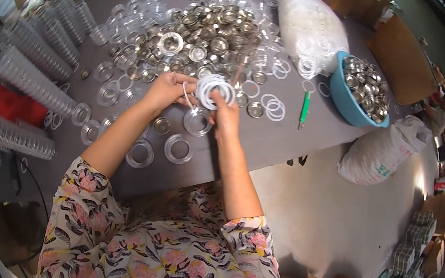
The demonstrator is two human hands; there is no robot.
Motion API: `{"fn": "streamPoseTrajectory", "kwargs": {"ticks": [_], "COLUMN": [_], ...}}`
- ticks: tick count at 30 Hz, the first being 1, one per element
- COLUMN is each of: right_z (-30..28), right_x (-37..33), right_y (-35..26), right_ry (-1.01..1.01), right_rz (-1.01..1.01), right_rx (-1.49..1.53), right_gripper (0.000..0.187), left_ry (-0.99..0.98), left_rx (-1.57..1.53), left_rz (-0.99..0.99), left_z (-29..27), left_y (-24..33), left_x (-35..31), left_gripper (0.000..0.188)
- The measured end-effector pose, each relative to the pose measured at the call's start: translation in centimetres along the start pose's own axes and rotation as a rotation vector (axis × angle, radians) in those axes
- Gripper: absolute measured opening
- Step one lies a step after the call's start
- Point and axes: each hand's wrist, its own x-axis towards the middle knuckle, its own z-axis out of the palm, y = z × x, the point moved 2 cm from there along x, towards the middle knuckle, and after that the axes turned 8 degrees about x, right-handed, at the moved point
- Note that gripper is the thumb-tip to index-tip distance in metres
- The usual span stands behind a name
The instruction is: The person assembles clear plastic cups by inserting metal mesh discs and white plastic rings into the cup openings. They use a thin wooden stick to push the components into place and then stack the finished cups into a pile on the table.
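Note:
Over the near middle of the grey table, my right hand [227,116] is closed on a bunch of white rings [207,82]. Just left of it, my left hand [167,91] pinches a single white ring [185,97] that stands on edge beside the bunch. Below my hands lies a clear plastic ring-shaped part [196,131]. More of the same kind sit toward the near edge, such as one clear ring [177,159]. A small metal cup [162,125] lies between them and my left forearm.
A heap of metal cups [215,30] and clear parts fills the table's far middle. Stacked clear parts [31,83] line the left, beside a red cloth [5,103]. To the right are a green-handled tool [304,109], a bag of white rings [307,23] and a blue basin [343,107] of metal cups.

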Motion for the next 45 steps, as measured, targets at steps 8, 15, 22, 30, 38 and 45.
{"fn": "streamPoseTrajectory", "kwargs": {"ticks": [8, 15, 22, 30, 38, 45], "right_z": [0.1, 1.4, 4.7, 8.3, 8.9, 9.5], "right_x": [-4.0, -6.7, -9.0, -10.6, -11.0, -11.5], "right_y": [-1.2, 0.8, 2.7, 4.6, 5.4, 6.4], "right_ry": [-0.008, -0.122, -0.201, -0.219, -0.189, -0.290], "right_rz": [0.009, 0.081, 0.163, 0.232, 0.236, 0.292], "right_rx": [0.014, 0.067, 0.051, -0.018, -0.062, -0.094], "right_gripper": [0.017, 0.013, 0.016, 0.013, 0.010, 0.016], "left_ry": [0.113, 0.276, 0.635, 0.812, 0.724, 0.372], "left_rx": [0.639, 0.203, 0.160, 0.658, 1.323, 1.256], "left_rz": [-0.120, -0.248, -0.217, -0.139, 0.346, 0.323], "left_z": [-10.3, -17.2, -20.1, -20.1, -17.5, -15.2], "left_y": [-1.9, -3.2, -9.0, -10.0, -8.4, -9.6], "left_x": [-4.0, -10.9, -18.7, -18.7, -19.3, -21.6], "left_gripper": [0.024, 0.026, 0.023, 0.021, 0.017, 0.011]}}
